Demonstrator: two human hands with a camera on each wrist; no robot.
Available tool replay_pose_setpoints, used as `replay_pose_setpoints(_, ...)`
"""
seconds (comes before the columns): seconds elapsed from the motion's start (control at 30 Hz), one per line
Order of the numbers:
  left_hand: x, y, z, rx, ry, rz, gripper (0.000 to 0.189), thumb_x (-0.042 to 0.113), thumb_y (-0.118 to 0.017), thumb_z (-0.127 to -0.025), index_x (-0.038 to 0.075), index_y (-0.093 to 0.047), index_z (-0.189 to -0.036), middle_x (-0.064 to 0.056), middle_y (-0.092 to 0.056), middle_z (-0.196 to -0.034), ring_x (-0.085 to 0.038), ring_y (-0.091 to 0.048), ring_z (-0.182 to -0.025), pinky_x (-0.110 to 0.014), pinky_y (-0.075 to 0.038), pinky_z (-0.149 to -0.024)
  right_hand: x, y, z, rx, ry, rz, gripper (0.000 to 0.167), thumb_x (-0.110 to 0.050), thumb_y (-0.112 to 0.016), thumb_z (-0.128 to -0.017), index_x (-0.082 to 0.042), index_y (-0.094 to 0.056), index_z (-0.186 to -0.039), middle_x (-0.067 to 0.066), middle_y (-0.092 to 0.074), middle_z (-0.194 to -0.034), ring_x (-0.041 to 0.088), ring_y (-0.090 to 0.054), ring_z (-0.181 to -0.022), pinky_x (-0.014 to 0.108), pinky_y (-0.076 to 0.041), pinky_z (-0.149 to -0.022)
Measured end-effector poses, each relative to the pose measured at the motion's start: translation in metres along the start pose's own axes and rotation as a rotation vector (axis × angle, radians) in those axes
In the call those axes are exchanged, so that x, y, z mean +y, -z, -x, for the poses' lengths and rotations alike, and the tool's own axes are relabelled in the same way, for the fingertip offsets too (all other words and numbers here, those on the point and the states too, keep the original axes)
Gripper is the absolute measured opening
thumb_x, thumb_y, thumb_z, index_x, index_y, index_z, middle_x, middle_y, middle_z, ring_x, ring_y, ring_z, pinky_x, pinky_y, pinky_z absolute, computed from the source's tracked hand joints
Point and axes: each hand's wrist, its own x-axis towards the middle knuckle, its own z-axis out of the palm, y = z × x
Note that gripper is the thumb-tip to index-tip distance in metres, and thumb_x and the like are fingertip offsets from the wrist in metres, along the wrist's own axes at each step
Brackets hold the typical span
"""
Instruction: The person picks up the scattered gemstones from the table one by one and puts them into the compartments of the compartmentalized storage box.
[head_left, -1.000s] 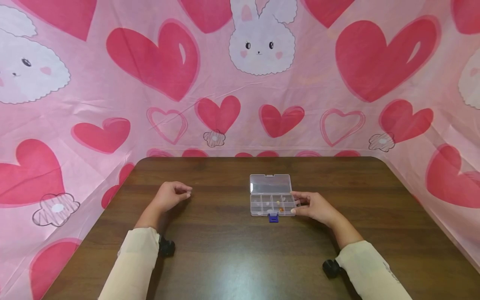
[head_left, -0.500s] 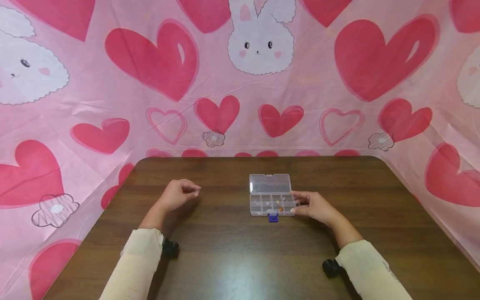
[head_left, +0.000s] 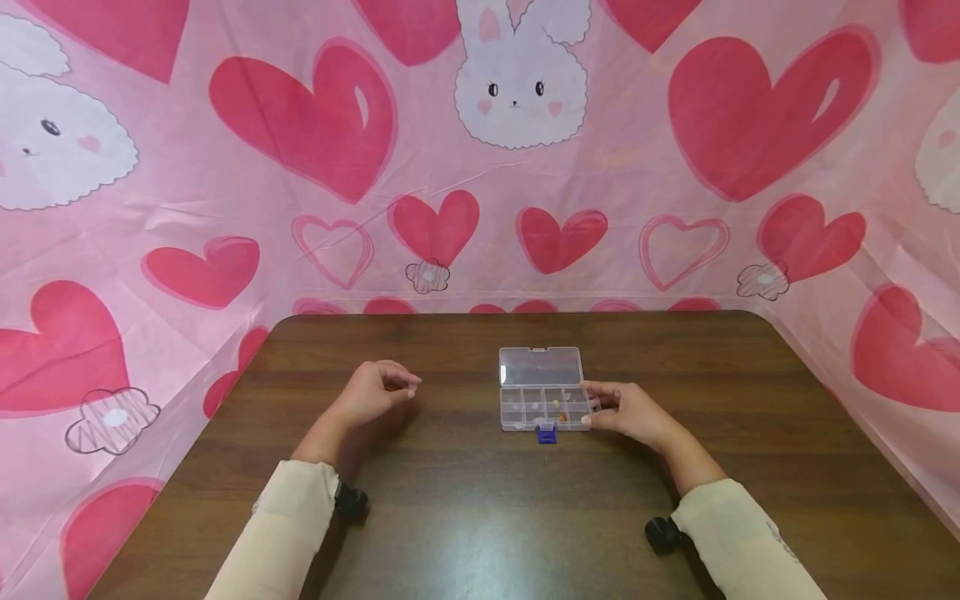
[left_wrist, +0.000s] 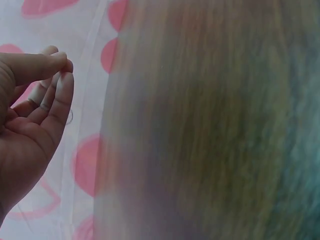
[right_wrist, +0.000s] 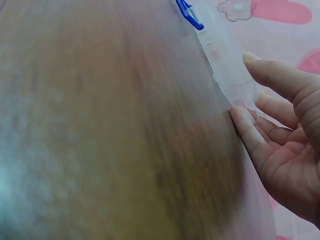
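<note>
A clear plastic compartment box [head_left: 512, 419] lies on the table with its lid [head_left: 540, 367] folded back and a blue latch [head_left: 547, 435] at the front. Several small pieces, some whitish, one orange [head_left: 562, 417], lie in its compartments. My right hand [head_left: 628, 414] grips the box's right end between thumb and fingers. In the right wrist view, that hand [right_wrist: 285, 130] is at the end of the box [right_wrist: 225, 60]. My left hand [head_left: 371, 393] is above the table left of the box, thumb and index fingertips together. I cannot tell whether a tiny thing is between them.
The dark wooden table [head_left: 465, 492] has a cloth wall [head_left: 510, 175] printed with hearts and rabbits behind it and along both sides. A black wrist camera [head_left: 351, 502] is on the left wrist, another black camera [head_left: 663, 535] on the right.
My left hand has moved steadily to the right toward the box, its thumb and index finger staying together. The right hand and the box have stayed in place.
</note>
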Motion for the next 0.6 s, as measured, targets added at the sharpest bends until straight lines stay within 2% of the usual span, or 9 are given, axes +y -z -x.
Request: replay_pose_setpoints(0.6,0.019,-0.015,-0.003,-0.040,-0.050,0.028,0.015,-0.002,-0.075,-0.082,-0.001,-0.076,-0.096,-0.004,-0.068,-0.090,-0.018,-0.061,-0.081,-0.029,-0.052,-0.073,0.000,0.000,-0.001,0.008,-0.017,0.018,0.065,-0.019,-0.080,-0.083,0.002,-0.052,-0.138,0.017,-0.064,-0.116,0.026,-0.059,-0.100,0.026,-0.051,-0.077)
